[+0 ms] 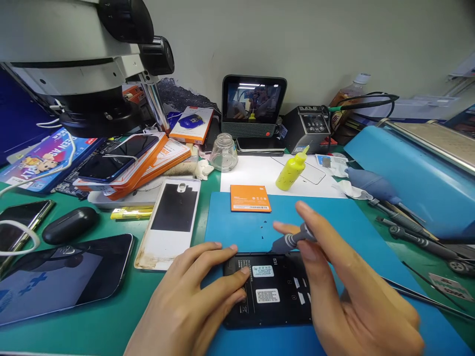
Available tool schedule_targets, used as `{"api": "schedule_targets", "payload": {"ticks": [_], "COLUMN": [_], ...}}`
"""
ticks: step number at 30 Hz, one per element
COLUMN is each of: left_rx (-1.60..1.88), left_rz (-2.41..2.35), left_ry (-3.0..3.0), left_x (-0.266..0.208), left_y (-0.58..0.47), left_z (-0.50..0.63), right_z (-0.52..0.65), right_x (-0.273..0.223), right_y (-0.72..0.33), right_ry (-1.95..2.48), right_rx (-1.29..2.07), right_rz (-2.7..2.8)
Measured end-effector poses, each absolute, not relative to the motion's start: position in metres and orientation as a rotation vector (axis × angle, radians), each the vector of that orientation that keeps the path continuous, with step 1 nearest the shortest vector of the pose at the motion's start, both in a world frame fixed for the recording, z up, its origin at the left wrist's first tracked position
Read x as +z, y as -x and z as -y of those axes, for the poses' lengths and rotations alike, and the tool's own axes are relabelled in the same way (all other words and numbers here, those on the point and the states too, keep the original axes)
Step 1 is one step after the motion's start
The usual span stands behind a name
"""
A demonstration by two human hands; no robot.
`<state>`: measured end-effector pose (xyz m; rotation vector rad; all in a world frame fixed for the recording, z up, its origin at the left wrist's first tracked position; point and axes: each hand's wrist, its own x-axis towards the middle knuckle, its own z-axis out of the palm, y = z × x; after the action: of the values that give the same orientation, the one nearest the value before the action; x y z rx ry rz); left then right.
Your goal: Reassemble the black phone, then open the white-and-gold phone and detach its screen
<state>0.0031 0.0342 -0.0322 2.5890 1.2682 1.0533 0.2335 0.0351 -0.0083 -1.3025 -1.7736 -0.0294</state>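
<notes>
Left hand (189, 294) palm down, fingers slightly spread; right hand (354, 287) in pinch grip, forefinger extended.

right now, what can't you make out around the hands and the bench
All in the head view:
Black phone body: right end hidden behind the right hand.
Screwdriver: tip too small and dark to tell what it touches.
White labels: print too small to read.
Dark specks on the blue mat: too small to identify.
Microscope: top cut off by the upper edge.
</notes>
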Motion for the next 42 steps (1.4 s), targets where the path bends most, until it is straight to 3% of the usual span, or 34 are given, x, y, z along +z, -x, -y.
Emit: {"api": "schedule_targets", "payload": {"ticks": [42], "left_rx": [1.021], "left_rz": [-1.308], "left_ry": [-2.534], "left_x": [-0.035], "left_y": [-0.005], "left_z": [-0.029], "right_z": [-0.044], "right_x": [-0.004], "right_y": [-0.240], "right_ry": [1.170], "right_rx": [0.008], "right_rz": [1.785]}}
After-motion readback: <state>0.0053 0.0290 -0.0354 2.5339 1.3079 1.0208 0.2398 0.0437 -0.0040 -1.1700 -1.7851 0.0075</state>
